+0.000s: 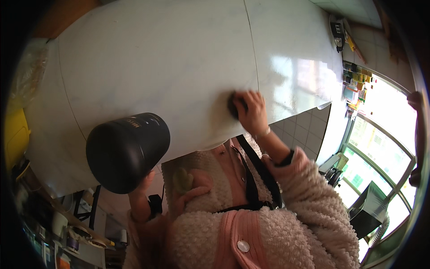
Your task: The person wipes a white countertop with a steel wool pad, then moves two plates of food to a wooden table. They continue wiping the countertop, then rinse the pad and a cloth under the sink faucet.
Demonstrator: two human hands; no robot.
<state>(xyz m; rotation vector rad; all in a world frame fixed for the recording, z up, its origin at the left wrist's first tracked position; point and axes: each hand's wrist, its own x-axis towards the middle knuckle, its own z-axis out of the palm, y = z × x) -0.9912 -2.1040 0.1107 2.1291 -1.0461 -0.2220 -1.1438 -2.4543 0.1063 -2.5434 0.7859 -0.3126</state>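
A large matte black tumbler (127, 145) is tilted over the near left edge of the white table (165, 62), its flat base toward me. My left hand (144, 183) holds it from the near side, with most of its fingers hidden behind it. To the right, my right hand (253, 110) is closed around a dark round piece (233, 105) that looks like a lid, at the tabletop near the front edge. The fingers cover part of that piece, and its details are blurred.
A yellow container (17, 134) and clear plastic wrapping (31, 71) are at the far left. Small coloured boxes (356, 80) stand at the right by a bright window (380, 139). A black bin-like box (369, 208) is at the lower right. Tiled floor (302, 127) shows below the table.
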